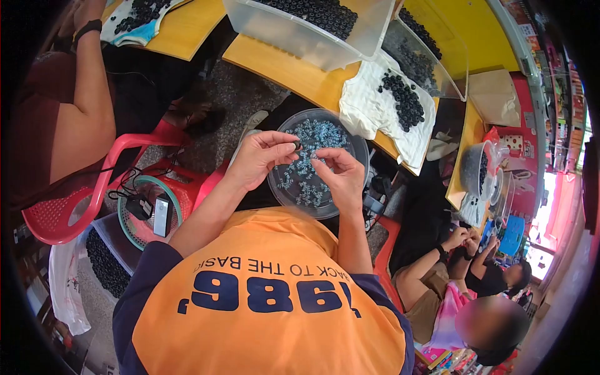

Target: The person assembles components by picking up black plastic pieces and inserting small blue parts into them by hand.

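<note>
A small black round part [296,145] is pinched between the thumb and fingers of my left hand [262,156]. Close by on the right, my right hand [340,175] has its thumb and index finger pressed together on a tiny piece, too small to make out. Both hands are above a round clear tub [362,156] holding many small light-blue and dark pieces [312,190]. On the wooden table ahead, a white cloth [359,100] carries a pile of black round parts [406,103].
Large clear bins [300,47] of black parts stand on the table [269,59]. Left are a seated person [87,119], a red chair [112,162] and a teal-rimmed basket [128,234] holding a phone. Other people [431,275] sit at the right, near a bowl [472,169].
</note>
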The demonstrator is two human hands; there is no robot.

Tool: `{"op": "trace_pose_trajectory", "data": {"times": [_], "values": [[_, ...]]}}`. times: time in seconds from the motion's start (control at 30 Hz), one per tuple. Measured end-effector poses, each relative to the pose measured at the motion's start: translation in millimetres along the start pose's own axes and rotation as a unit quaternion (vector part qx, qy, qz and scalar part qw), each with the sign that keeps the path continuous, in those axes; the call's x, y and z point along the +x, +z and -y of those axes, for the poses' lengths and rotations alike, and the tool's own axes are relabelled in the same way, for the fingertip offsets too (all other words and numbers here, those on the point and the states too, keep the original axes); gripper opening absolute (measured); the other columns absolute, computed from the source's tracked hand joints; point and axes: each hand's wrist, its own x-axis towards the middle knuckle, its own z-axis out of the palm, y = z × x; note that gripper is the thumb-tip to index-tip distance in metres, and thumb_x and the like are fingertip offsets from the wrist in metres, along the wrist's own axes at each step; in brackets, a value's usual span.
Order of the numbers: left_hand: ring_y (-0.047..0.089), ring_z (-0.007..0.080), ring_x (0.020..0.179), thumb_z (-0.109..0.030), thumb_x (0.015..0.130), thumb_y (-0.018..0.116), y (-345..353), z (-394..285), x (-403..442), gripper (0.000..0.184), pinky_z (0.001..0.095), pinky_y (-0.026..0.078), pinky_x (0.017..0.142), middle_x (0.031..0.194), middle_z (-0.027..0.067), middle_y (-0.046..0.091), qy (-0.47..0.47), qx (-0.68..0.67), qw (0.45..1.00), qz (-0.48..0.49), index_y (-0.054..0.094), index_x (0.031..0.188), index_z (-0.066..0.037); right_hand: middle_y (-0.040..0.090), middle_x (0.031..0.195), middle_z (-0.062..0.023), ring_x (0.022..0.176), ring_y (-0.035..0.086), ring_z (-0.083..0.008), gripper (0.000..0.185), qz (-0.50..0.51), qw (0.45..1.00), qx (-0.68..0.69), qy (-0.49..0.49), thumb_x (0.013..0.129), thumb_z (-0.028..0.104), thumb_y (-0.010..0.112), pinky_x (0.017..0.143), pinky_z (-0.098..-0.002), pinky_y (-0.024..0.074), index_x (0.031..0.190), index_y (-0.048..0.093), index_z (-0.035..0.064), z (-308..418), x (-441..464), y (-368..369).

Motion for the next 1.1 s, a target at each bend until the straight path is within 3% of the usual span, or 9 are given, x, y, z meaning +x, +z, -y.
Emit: {"op": "trace_pose_trajectory", "data": {"times": [0.1,0.17,0.3,0.4,0.47,0.7,1.0,1.07,1.1], "values": [[0.068,0.0172,0.082,-0.002,0.087,0.064,6,1,-3,0.019,0.0266,0.057,0.073,0.094,0.0099,0.068,0.004,0.023,1.0,-0.022,0.065,0.105,0.002,0.066,0.079,-0.0012,0.07,0.054,-0.0067,0.014,-0.003,0.998,-0.042,-0.047,0.076,0.002,0.072,0.061,-0.0206,0.0435,0.09,0.07,0.0014,12,-4,5],[0.067,0.0161,0.081,-0.002,0.086,0.064,7,2,-4,0.018,0.0259,0.057,0.074,0.093,0.0094,0.068,-0.004,0.021,1.0,-0.014,0.066,0.104,0.002,0.069,0.084,-0.0055,0.073,0.059,-0.0116,0.015,0.004,0.982,-0.131,-0.138,0.076,0.002,0.072,0.063,-0.0229,0.046,0.091,0.07,0.0026,18,-3,9],[0.067,0.0153,0.081,-0.001,0.086,0.065,7,4,-4,0.018,0.025,0.056,0.074,0.093,0.0092,0.068,-0.004,0.019,1.0,-0.007,0.067,0.103,0.002,0.068,0.088,-0.004,0.074,0.054,-0.0081,0.016,0.003,0.975,-0.153,-0.163,0.076,-0.001,0.071,0.063,-0.0207,0.0431,0.092,0.071,0.0024,20,-3,13],[0.067,0.0143,0.081,-0.001,0.085,0.066,8,3,-5,0.019,0.0241,0.056,0.074,0.093,0.0093,0.068,-0.005,0.03,1.0,-0.002,0.067,0.104,0.002,0.069,0.087,-0.005,0.071,0.054,-0.0087,0.016,0.002,0.966,-0.187,-0.181,0.077,0.0,0.071,0.062,-0.0212,0.0434,0.093,0.072,0.0031,20,-5,12],[0.066,0.0132,0.079,-0.001,0.085,0.066,8,4,-5,0.019,0.0233,0.056,0.073,0.092,0.0096,0.068,-0.011,0.043,0.999,-0.004,0.067,0.103,0.002,0.069,0.086,-0.0075,0.073,0.06,-0.0155,0.016,-0.007,0.963,-0.205,-0.176,0.076,0.003,0.073,0.063,-0.0255,0.0476,0.091,0.07,0.0037,19,-6,12],[0.065,0.012,0.076,-0.002,0.085,0.066,12,5,-6,0.019,0.0222,0.055,0.071,0.091,0.0096,0.068,-0.016,0.074,0.997,0.002,0.068,0.103,0.003,0.067,0.079,-0.0052,0.067,0.055,-0.0147,0.015,-0.026,0.966,-0.215,-0.138,0.074,0.005,0.075,0.061,-0.0264,0.0459,0.088,0.069,0.004,22,-15,14],[0.068,0.0195,0.086,-0.004,0.09,0.06,9,12,-4,0.018,0.0302,0.057,0.079,0.098,0.014,0.068,-0.041,-0.025,0.998,0.035,0.064,0.106,0.002,0.065,0.082,-0.0049,0.074,0.057,-0.0166,0.026,-0.059,0.951,-0.223,-0.207,0.072,0.002,0.075,0.064,-0.0277,0.046,0.096,0.068,0.0062,17,-24,16],[0.068,0.0204,0.088,-0.006,0.091,0.059,6,12,-4,0.019,0.0313,0.057,0.079,0.098,0.0141,0.068,-0.049,-0.048,0.997,0.038,0.063,0.108,0.002,0.065,0.084,-0.0052,0.075,0.057,-0.0188,0.028,-0.099,0.915,-0.252,-0.3,0.071,0.001,0.075,0.066,-0.029,0.0458,0.098,0.069,0.0069,12,-26,18],[0.068,0.0204,0.088,-0.006,0.091,0.059,6,13,-4,0.019,0.0313,0.057,0.079,0.098,0.0141,0.068,-0.05,-0.048,0.997,0.039,0.063,0.108,0.002,0.065,0.084,-0.0052,0.075,0.057,-0.0188,0.028,-0.1,0.915,-0.252,-0.3,0.071,0.001,0.075,0.066,-0.029,0.0458,0.098,0.069,0.0069,10,-26,19]]}}
